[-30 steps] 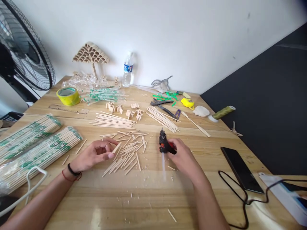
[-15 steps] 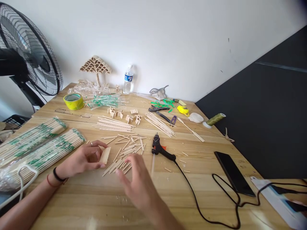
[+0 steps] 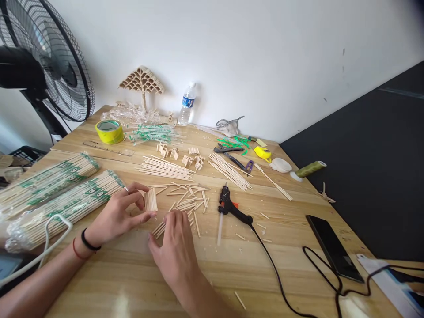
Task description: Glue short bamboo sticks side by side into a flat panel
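Note:
My left hand (image 3: 124,210) pinches a small flat panel of short wooden sticks (image 3: 151,200) between thumb and fingers, holding it up on edge above the table. To its right, my right hand (image 3: 175,243) is lowered over the near end of a loose pile of short wooden sticks (image 3: 185,205). Its fingers bend down while the thumb stays apart from them, and I see nothing held between. The hand covers part of the pile. A black hot glue gun (image 3: 233,209) lies right of the pile, with a glue stick (image 3: 220,229) beneath its back end.
Bagged sticks (image 3: 76,205) lie at left, beside a white cable (image 3: 66,221). Behind the pile are long sticks (image 3: 165,168), small stick assemblies (image 3: 193,161), pliers (image 3: 228,150) and yellow tape (image 3: 109,132). A stick-built tree (image 3: 142,86), bottle (image 3: 187,106), phone (image 3: 334,248) and black cord (image 3: 274,269) surround them.
My right hand has come down onto the near part of the stick pile. My left hand has turned the panel more toward me. The whole view has shifted slightly.

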`<state>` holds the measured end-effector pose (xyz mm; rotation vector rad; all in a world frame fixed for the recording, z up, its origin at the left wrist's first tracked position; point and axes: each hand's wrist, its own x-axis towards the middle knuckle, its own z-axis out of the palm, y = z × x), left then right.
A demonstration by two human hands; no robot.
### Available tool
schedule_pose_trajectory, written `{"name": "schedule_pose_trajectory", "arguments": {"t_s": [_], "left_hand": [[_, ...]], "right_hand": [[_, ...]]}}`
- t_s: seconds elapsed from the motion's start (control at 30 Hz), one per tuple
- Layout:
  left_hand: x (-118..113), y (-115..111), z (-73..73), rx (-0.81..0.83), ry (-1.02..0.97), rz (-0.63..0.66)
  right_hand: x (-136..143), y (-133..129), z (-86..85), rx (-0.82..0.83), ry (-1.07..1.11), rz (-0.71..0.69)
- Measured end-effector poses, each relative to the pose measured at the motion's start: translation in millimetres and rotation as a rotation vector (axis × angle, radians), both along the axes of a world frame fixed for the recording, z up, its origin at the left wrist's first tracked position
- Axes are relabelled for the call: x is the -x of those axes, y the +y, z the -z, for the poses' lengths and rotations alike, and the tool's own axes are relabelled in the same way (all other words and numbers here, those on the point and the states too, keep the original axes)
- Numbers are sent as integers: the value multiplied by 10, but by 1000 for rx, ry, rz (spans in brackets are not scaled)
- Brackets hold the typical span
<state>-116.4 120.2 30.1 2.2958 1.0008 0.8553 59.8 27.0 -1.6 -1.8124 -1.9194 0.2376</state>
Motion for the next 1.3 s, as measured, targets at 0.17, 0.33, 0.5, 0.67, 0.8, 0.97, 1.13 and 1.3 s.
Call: {"name": "schedule_pose_trajectory", "arguments": {"t_s": [0.17,0.33,0.5,0.67,0.8,0.97,1.13,1.3], "left_hand": [[-11,-87,-114,-23,-38,66],[-82,-235,-186,35,-31,222],[-267,-417,-195,32,83,417],[-365,-512,-94,41,198,535],[-367,-532,-34,22,264,524],[-383,-503,-19,21,346,514],[-361,-491,20,17,355,524],[-350,-497,43,33,343,519]], "right_hand": [[-124,80,-115,-11,31,-36],[-666,-106,-249,-17,310,-141],[-998,-585,-251,269,547,-81],[-887,-783,-83,171,499,-216],[-783,-737,41,32,393,-283],[-746,-654,88,-80,343,-293],[-735,-576,108,-83,299,-318],[-720,-539,114,-90,293,-324]]}}
